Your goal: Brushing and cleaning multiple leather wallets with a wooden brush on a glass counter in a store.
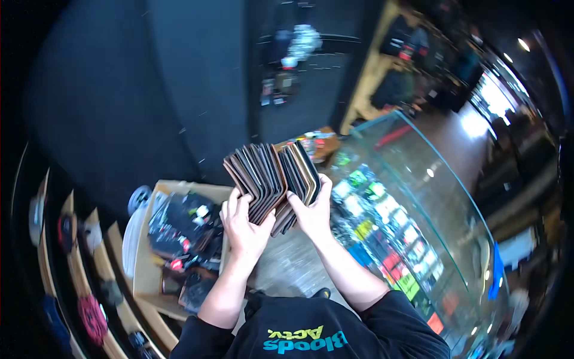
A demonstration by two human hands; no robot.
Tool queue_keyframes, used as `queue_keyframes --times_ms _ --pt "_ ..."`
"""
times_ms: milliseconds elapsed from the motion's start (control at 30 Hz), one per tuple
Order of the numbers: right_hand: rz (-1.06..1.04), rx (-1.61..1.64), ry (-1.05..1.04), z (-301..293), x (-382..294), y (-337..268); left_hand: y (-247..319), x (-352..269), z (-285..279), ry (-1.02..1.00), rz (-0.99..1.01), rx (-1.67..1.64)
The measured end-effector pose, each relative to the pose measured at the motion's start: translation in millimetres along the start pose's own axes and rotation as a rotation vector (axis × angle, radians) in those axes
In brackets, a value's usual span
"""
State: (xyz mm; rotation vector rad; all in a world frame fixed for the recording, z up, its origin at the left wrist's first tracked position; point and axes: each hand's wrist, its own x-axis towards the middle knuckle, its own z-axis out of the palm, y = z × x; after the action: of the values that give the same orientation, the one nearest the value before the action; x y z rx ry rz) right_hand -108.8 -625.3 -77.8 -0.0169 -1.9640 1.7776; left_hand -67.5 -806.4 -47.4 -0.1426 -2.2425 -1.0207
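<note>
Two bundles of what look like folded leather wallets stand side by side in front of me. My left hand [244,222] grips the left bundle [255,177], whose brown, grey and black edges face up. The right bundle [298,172], with a tan piece and black ones at its outer side, is gripped by my right hand [314,206], thumb on the near side and fingers around the outer face. The bundles meet in the middle, and both are held up off any surface. Motion blur hides finer detail.
A cardboard box [143,273] of packaged goods stands at left, beside slatted shelves [105,269] with caps. At right is a glass display case [430,197] holding small colourful packages. A dark wall [202,89] rises ahead; wooden flooring [291,264] shows below my hands.
</note>
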Motion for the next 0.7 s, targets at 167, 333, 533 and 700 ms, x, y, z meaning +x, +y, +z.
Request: queue_keyframes --times_ms 167,333,533,700 --pt "-0.073 -0.197 0.192 -173 25 -72 135 28 88 -0.118 0.232 -0.188" --pt "-0.067 -0.323 0.352 -300 48 -75 241 39 169 -0.307 0.335 -0.333" --pt "-0.038 -0.412 0.455 -352 87 -62 289 83 236 -0.529 0.414 -0.303" --pt "0.070 -0.445 0.499 -350 130 -24 279 130 305 -0.690 0.443 -0.324"
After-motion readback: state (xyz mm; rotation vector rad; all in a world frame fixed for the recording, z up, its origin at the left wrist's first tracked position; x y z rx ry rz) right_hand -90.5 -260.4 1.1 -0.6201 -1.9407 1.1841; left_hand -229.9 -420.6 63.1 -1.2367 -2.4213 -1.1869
